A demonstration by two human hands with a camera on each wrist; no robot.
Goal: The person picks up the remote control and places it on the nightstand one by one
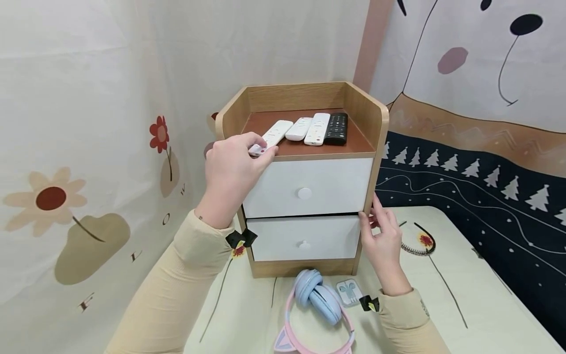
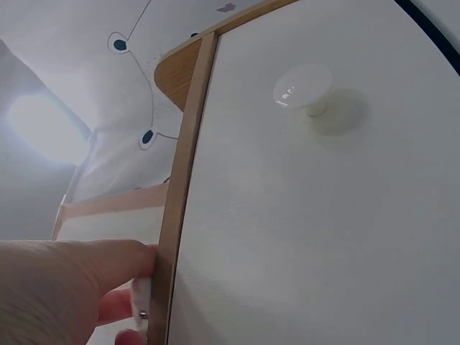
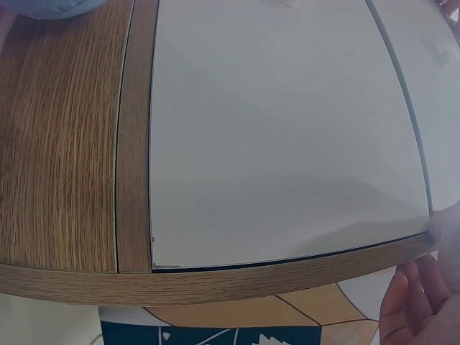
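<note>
A small wooden-framed cabinet (image 1: 305, 268) with two white drawers stands in the middle of the head view. On its brown top lie a slanted white remote control (image 1: 277, 132), a short white remote (image 1: 298, 129), a longer white remote (image 1: 317, 129) and a black remote (image 1: 336, 129). My left hand (image 1: 232, 169) holds the near end of the slanted remote at the top's front left edge. Against the cabinet's right side rests my right hand (image 1: 383, 241), its thumb on the front edge near the gap between the upper drawer (image 1: 336, 184) and lower drawer (image 1: 331, 238).
Blue headphones (image 1: 325, 302) with a pink cat-ear band lie before the cabinet. Beside them is a clear case of earphones (image 1: 349, 292). A dark toothed headband (image 1: 424, 250) lies to the right on the pale cloth. Printed curtains (image 1: 88, 98) hang behind and at the left.
</note>
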